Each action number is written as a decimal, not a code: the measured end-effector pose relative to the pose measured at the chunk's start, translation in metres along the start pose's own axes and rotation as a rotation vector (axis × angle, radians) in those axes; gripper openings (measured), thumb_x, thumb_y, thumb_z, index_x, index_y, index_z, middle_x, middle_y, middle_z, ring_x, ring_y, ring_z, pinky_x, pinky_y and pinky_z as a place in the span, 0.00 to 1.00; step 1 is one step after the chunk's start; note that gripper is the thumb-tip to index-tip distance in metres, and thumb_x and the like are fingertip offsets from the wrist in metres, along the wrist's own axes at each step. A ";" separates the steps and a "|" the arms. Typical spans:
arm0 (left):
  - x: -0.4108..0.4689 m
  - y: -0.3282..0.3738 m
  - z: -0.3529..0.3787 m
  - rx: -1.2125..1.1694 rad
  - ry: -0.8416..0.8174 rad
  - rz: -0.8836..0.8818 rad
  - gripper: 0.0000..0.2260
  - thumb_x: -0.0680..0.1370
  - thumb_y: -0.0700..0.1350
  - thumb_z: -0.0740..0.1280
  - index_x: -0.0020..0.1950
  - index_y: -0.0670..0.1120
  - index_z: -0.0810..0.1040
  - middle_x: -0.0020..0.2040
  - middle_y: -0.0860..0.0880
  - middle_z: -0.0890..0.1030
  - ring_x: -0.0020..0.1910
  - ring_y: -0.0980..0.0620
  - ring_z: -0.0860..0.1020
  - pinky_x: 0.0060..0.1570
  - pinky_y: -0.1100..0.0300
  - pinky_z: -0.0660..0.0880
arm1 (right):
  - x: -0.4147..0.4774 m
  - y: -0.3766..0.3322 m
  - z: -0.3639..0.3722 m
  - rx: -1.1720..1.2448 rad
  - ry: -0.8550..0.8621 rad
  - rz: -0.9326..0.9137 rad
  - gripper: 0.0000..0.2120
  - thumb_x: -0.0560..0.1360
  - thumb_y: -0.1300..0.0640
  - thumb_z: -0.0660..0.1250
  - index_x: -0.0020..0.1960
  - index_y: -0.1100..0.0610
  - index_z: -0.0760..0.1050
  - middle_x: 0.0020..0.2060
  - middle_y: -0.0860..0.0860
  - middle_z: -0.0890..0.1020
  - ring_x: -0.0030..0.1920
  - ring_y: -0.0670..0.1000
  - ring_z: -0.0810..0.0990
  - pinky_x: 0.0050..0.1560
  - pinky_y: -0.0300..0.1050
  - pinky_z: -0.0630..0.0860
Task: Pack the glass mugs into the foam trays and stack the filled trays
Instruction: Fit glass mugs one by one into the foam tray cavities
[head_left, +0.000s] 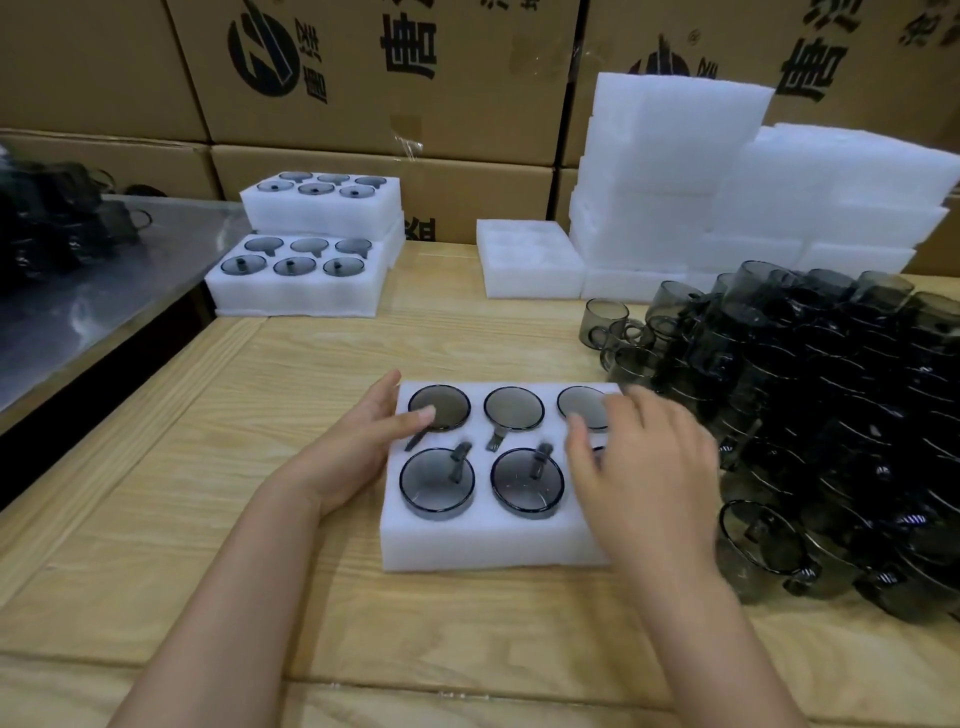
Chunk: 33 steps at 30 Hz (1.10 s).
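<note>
**Wooden table (249, 597) with a foam tray (483, 543) of glass mugs between two hands**

Printed cardboard boxes (374, 78) form a wall well beyond both hands. Ahead of the right hand, against those boxes, stands a tall stack of white foam (675, 171). Just to the right of the right hand lies a large heap of loose smoky-grey glass mugs (831, 415), some touching the tray's right end. Ahead of the left hand, two filled trays (306, 283) sit one above the other, each showing six mugs. An empty tray (524, 260) lies straight ahead, between the two hands' lines.

The foam tray sits on the table directly between the hands. The left hand (358, 447) rests against the tray's left edge, fingers fairly straight, thumb lying over the far-left mug. The right hand (644, 467), motion-blurred, spreads loosely curved fingers over the tray's right end; it grasps nothing visible.

Five packed mugs (437, 483) show in the tray, three in the far row and two in the near row. The near-right pocket is hidden under the right hand.
</note>
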<state>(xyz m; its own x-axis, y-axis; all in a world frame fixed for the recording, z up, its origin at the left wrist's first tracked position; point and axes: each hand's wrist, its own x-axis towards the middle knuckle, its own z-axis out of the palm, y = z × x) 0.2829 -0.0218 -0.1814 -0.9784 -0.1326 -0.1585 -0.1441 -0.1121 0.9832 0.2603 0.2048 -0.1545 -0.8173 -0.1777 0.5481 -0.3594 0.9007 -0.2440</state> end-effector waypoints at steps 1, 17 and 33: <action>0.000 0.001 0.002 0.070 -0.004 -0.011 0.26 0.73 0.45 0.71 0.71 0.51 0.68 0.70 0.52 0.72 0.64 0.51 0.76 0.58 0.53 0.74 | -0.003 0.008 -0.002 -0.053 -0.091 0.077 0.16 0.76 0.50 0.64 0.54 0.62 0.77 0.55 0.58 0.78 0.52 0.62 0.77 0.50 0.53 0.70; -0.007 0.018 0.002 -0.228 0.388 -0.089 0.10 0.75 0.48 0.67 0.47 0.43 0.84 0.44 0.43 0.84 0.42 0.44 0.82 0.46 0.53 0.76 | -0.007 -0.002 0.041 0.780 -0.126 0.534 0.21 0.76 0.49 0.62 0.68 0.53 0.68 0.64 0.48 0.75 0.64 0.50 0.71 0.61 0.46 0.67; 0.040 0.026 0.064 -0.872 0.623 0.361 0.22 0.75 0.60 0.66 0.63 0.48 0.74 0.58 0.47 0.82 0.55 0.49 0.82 0.55 0.49 0.79 | 0.019 -0.023 0.092 1.212 0.020 0.627 0.21 0.75 0.44 0.65 0.67 0.42 0.69 0.62 0.39 0.75 0.63 0.43 0.73 0.63 0.44 0.70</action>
<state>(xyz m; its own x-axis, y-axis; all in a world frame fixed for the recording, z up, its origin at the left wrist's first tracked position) 0.2307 0.0333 -0.1559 -0.6620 -0.7373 -0.1351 0.5234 -0.5837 0.6208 0.2118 0.1445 -0.2124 -0.9851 0.1435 0.0950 -0.1078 -0.0840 -0.9906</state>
